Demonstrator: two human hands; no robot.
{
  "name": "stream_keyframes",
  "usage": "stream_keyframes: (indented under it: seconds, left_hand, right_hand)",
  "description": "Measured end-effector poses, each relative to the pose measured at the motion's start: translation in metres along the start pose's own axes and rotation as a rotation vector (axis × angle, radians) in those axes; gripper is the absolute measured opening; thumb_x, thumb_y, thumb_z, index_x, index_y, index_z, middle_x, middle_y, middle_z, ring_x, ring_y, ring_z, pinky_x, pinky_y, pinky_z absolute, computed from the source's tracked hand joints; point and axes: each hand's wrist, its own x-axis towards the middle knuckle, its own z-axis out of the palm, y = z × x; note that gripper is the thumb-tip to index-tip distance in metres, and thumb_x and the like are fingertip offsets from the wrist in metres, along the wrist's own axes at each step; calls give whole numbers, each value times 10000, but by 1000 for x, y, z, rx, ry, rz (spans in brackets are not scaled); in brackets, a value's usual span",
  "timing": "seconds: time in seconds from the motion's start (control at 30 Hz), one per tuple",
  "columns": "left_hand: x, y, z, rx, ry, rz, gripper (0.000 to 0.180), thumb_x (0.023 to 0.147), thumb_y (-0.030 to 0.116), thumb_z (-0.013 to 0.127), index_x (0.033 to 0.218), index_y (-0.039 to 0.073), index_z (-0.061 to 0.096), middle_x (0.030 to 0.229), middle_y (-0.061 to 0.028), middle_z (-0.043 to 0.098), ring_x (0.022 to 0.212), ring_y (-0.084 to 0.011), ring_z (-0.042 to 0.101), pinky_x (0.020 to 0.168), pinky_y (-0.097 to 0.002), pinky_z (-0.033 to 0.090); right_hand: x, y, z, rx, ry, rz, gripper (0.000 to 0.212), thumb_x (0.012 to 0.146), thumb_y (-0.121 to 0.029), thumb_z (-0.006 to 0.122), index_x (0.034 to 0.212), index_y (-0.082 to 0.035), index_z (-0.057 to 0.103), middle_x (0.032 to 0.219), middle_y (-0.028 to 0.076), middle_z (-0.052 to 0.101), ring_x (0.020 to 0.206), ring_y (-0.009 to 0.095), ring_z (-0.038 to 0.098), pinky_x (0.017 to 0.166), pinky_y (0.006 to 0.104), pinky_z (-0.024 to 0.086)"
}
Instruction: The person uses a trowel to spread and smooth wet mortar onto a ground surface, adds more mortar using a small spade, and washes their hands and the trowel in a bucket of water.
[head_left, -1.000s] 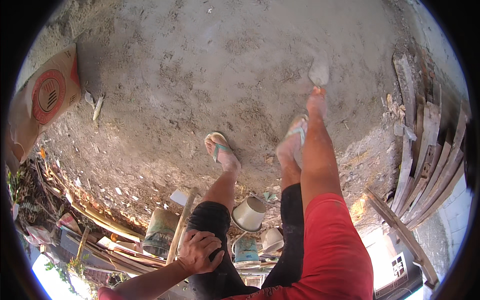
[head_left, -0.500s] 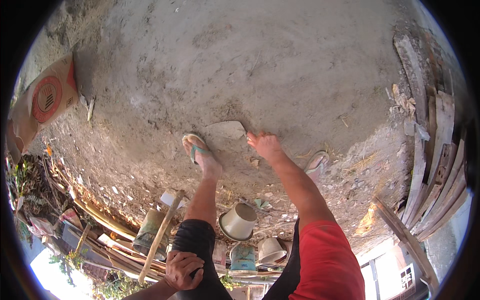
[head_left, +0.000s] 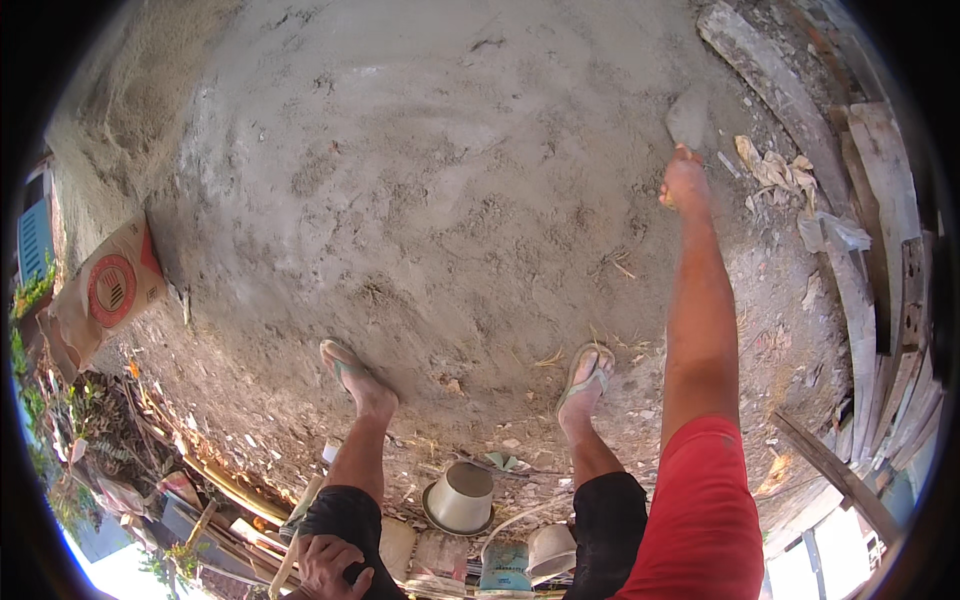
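Observation:
My right hand (head_left: 686, 182) is closed around the handle of a trowel (head_left: 688, 118), its arm stretched out to the far right. The trowel's grey blade lies against the wet grey cement (head_left: 430, 160), close to the edge of the spread. Mortar coats the blade, so its outline partly blends in. My left hand (head_left: 332, 568) rests on my left knee with the fingers loosely draped and nothing held. Both my sandalled feet (head_left: 585, 380) stand at the near border of the cement.
Old wooden boards (head_left: 775, 75) line the right side, with crumpled paper (head_left: 775, 170) beside them. A paper cement sack (head_left: 110, 290) sits at the left. Behind my feet are a grey bucket (head_left: 463, 497), more buckets and a wooden handle (head_left: 295, 540).
My right hand has swept the trowel from beside my left foot out to the far right. My right foot now shows fully, and the view has shifted. The left hand stays on the knee.

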Motion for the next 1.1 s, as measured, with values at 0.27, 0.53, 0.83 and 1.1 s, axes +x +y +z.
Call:
stream_keyframes:
  seconds: [0.27,0.53,0.83,1.1]
  left_hand:
    - [-16,6,25,54,29,3,110,734,271,718,792,186,679,789,38,678,940,-225,617,847,-399,430]
    - [-50,66,60,211,55,-515,770,767,535,622,1404,121,498,1537,-155,320,1420,-430,264,1112,-661,195]
    - [-108,214,107,200,-634,10,636,978,527,387,1442,100,467,1571,-166,329,1460,-361,273,1072,-742,181]
    - [-182,315,47,-586,-636,149,583,951,532,501,1351,115,581,1350,-158,582,1274,-284,511,1075,-495,336]
  right_hand:
    - [-191,241,58,-789,-285,-510,414,982,-505,470,1223,-168,474,919,224,697,877,431,683,764,561,519]
    - [-383,395,-158,-164,178,38,459,969,-362,503,1321,-80,419,940,330,660,880,518,640,767,606,499]
    - [-526,441,-359,-374,-148,-13,423,918,-250,579,1287,-63,494,976,188,665,797,329,653,692,463,525]
    - [-519,318,-364,-124,-186,-198,346,904,-253,629,1089,29,554,706,153,640,486,236,624,429,386,541]
